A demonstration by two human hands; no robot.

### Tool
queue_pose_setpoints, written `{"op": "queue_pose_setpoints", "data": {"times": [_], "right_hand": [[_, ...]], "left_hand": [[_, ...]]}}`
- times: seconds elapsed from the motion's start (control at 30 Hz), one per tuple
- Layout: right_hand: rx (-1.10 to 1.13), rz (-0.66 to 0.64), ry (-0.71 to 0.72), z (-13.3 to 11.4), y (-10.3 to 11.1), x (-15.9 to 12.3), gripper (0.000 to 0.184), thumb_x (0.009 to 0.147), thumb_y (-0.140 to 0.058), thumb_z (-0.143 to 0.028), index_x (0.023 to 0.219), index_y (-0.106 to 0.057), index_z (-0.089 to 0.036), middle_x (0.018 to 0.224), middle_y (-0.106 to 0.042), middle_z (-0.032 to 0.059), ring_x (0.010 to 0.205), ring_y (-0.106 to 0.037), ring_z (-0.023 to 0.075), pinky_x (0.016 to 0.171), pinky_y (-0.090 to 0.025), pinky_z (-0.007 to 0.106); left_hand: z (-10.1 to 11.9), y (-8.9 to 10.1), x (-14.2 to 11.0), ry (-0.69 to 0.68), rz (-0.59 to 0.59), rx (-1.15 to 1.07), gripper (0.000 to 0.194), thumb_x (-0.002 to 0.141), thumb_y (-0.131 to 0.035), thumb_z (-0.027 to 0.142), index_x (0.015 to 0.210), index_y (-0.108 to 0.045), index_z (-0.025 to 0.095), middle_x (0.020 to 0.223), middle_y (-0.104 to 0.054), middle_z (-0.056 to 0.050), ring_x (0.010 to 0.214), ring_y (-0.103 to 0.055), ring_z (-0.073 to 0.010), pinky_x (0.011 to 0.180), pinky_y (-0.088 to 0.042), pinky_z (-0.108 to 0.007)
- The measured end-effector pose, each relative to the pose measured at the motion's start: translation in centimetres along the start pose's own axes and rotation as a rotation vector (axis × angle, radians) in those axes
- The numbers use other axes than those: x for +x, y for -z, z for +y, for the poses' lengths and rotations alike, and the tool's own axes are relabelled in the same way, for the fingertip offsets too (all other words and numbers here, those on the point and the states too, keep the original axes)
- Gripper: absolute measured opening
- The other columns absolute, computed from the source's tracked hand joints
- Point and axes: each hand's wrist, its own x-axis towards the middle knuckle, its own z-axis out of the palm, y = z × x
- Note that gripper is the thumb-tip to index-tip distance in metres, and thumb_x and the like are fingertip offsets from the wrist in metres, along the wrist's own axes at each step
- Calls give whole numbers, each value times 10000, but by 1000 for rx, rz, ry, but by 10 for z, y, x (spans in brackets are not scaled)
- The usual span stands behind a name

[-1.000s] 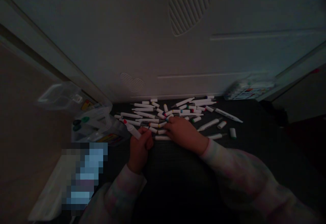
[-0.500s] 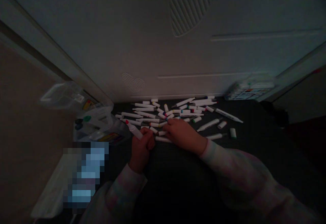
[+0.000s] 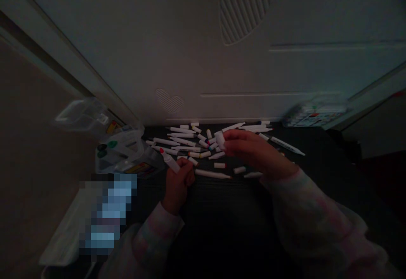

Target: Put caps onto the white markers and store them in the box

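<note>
Left hand [image 3: 178,182] was closed round an uncapped marker [image 3: 171,163], right hand [image 3: 253,150] pinched a cap [image 3: 219,140]; apparent cap-matching next called for alignment.

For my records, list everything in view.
Table: one, dark, centre
Loose markers: many, white, on table
Loose caps: many, white, coloured ends, on table
Held marker: one, white, red tip, centre
Held piece: one, white, probably cap, centre
Open case: one, clear, left
Second case: one, clear, back right
Pixelated item: one, bluish, lower left
Pale item: one, cream, lower left
Panel: one, grey, behind
Hearts: two, grey, on panel
Left hand: one, pastel sleeve, gripping marker
Right hand: one, pastel sleeve, gripping piece
</note>
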Motion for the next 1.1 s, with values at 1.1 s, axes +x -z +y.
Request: {"op": "queue_pose_setpoints", "data": {"times": [1.1], "right_hand": [[1262,-542,141,-41,-20,-49,283,774,-367,-319,565,-230,-187,307,-288,-111,300,-243,15,421,-325,126]], "left_hand": [[1,-2,0,22,3,31,231,627,-621,248,529,-427,171,373,-302,101,334,-246,-23,361,-171,-172]]}}
